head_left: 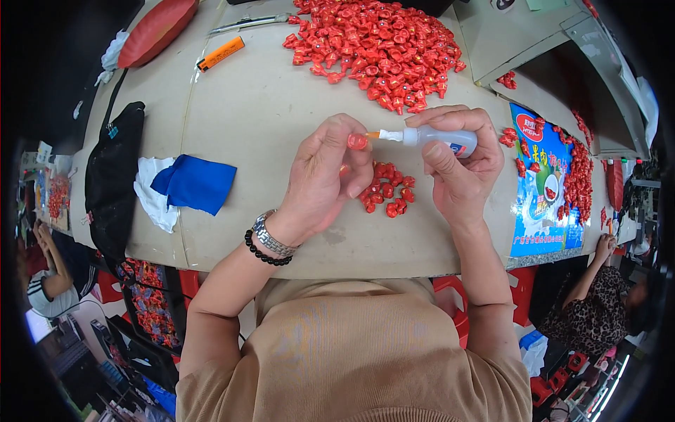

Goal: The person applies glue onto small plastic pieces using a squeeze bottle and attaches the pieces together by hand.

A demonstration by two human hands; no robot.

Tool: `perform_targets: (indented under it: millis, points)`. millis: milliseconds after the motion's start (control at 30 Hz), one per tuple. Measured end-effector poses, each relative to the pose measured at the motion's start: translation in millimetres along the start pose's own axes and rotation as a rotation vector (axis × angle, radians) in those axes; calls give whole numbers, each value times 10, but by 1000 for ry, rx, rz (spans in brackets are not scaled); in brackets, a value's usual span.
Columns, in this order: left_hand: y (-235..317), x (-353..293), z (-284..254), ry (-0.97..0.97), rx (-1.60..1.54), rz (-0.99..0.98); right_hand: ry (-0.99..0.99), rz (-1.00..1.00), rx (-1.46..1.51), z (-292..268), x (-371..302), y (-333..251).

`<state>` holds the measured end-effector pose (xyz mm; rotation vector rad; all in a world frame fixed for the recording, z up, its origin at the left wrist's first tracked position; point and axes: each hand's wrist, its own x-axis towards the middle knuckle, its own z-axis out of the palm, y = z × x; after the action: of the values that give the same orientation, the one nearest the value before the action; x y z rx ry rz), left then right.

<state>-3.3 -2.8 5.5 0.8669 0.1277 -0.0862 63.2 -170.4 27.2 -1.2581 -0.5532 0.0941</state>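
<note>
My left hand [315, 176] pinches a small red plastic piece [357, 141] between thumb and fingertips. In my right hand [464, 158] is a squeeze bottle [429, 136], translucent, with a white neck and a thin orange tip. The bottle lies nearly level, its tip pointing left and touching or almost touching the red piece. Below and between my hands, a small group of rounded red pieces [388, 190] rests on the table. Past my hands spreads a big pile of small red figures [383, 53], shiny with gold marks.
On the left lie blue and white cloths [200, 184], a black bag [112, 176], an orange cutter [221, 54] and a red tray [158, 28]. A printed blue sheet [538, 211] with red pieces sits at right, below a metal cabinet [520, 42]. Other people work on both sides.
</note>
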Motion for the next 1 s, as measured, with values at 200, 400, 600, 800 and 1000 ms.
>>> perform_targets:
  millis: [200,400,600,800,1000]
  points:
    - [0,1,2,2,0,9,-36,-32,-31,-11,3,5]
    - [7,1,25,4,10,21,4,-42,-49,-13,7,-4]
    - [11,2,20,10,11,40,-21,-67,-31,-38,9,-7]
    - [-1,5,7,1,10,53,-27,-81,-68,-27,5,5]
    - [16,0,21,8,9,43,-28,-116,-119,-17,0,-11]
